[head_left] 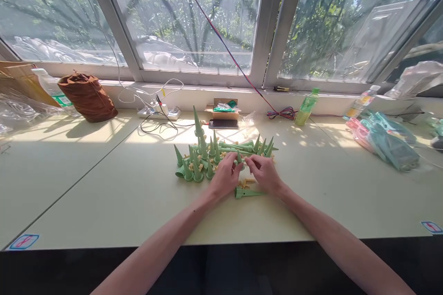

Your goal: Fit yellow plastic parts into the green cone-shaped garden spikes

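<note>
"How is the left hand (225,176) set?"

"Fingers loosely curled, a small gap between them, filled by a pale-green tapered plastic cone (239,157) — they're grasping it."

"And the right hand (266,173)?"

"Fingers bent nearly together, just beside that cone; whether they grip anything, I cannot tell."

"Which way's it pointing?"

"Upwards, long axis near vertical — between both hands' fingers."

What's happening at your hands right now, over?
Left hand holding upright green cone; right hand close beside it, contents unclear. Other green cones crowd behind; some yellow pieces lie nearer.
</note>
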`<state>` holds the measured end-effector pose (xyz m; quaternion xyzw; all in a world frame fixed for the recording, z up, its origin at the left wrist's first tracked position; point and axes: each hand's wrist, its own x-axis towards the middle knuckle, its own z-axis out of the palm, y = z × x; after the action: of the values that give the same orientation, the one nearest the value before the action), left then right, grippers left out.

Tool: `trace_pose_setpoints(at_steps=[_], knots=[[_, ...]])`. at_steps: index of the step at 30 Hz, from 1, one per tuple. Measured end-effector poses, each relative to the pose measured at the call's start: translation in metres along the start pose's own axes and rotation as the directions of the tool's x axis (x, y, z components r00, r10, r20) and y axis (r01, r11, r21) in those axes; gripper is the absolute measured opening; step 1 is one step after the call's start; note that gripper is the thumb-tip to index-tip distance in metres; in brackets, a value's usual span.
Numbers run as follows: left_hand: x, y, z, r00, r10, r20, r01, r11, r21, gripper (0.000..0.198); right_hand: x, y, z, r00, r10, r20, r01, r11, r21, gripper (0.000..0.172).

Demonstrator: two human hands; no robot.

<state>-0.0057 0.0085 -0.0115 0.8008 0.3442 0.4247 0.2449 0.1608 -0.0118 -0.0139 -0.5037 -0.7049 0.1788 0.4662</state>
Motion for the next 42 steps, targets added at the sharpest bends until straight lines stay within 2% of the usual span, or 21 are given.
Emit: trace_pose_setpoints(at_steps=[4,13,25,33,42], knots=[[0.001,-0.001,-0.001,0.998,-0.052,-0.031,0.051,0.999,-0.013,0.010,-0.001,-0.002,-0.001,1.000,0.006,0.008,-0.007,0.998,0.060,0.026],[0.002,-0.002,0.000,0.991,-0.117,-0.058,0.116,0.993,-0.024,0.016,0.001,0.002,-0.001,0.995,-0.089,0.039,0.088,0.996,0.031,0.024],[0.000,-0.002,0.000,0.993,-0.118,-0.032,0.118,0.993,0.001,0.007,0.001,0.011,0.001,0.995,-0.083,0.062,0.082,0.996,0.019,0.017],[0.000,0.001,-0.003,0.995,-0.099,-0.030,0.099,0.995,0.032,0.006,0.001,0.006,-0.002,0.992,-0.049,0.112,0.053,0.998,-0.036,0.017],[-0.001,0.003,-0.004,1.000,-0.024,0.015,0.024,1.000,-0.014,0.005,0.000,0.007,-0.002,0.985,-0.085,0.148,0.102,0.988,-0.115,0.034]])
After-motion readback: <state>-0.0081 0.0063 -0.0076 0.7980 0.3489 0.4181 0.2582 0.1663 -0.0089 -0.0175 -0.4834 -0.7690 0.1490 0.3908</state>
